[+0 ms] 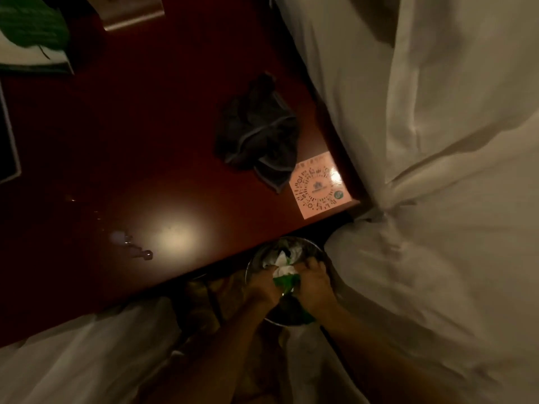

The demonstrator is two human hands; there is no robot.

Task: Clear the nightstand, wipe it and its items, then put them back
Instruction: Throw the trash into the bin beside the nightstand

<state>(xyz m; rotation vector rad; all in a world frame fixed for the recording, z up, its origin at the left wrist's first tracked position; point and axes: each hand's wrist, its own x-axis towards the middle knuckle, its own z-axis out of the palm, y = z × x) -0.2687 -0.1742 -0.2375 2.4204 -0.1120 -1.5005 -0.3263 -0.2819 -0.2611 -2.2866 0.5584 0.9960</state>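
The dark red nightstand [140, 135] fills the upper left of the head view, with a bright light reflection near its front edge. A crumpled dark grey cloth [258, 132] lies on it near the right side, beside a square QR-code sticker [319, 185] at the front right corner. Below the front edge, a round metal bin [253, 262] holds white paper. My left hand [264, 287] and my right hand [316, 282] are both over the bin, gripping a green and white bundle [284, 277] between them.
White bedding [437, 141] rises along the right side and another white sheet [87, 354] lies at the lower left. A green-leaved plant [32, 24] and a flat white item sit at the nightstand's far left. Small shiny objects [131, 246] rest near the front edge.
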